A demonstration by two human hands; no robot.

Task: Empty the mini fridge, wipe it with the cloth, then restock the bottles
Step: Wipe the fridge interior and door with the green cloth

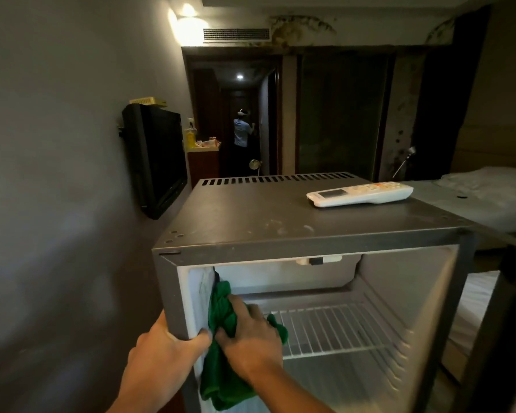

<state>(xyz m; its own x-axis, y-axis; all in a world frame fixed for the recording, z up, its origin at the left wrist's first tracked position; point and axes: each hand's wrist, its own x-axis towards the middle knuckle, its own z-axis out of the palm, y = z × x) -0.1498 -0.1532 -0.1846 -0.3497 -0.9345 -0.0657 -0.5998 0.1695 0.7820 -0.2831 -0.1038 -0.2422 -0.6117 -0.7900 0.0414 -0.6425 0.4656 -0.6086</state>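
Inside, fridge [251, 222] (open), green cloth [221, 311], wire shelf [334, 326]

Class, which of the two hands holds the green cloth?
The right hand presses the green cloth against the left inner wall of the mini fridge; the left hand merely grips its front edge.

The fridge [251, 222] shell is matt grey metal, its top dull and smudged with pale marks. Inside, the liner [414, 293] is smooth pale plastic with a soft sheen, and the shelf [334, 326] is white-coated wire. The cloth [221, 311] at 7 o'clock is green, soft and crumpled. The remote [361, 194] at 2 o'clock is glossy white plastic. The TV [161, 156] at 10 o'clock has a glossy black screen; the wall [57, 144] is matt.
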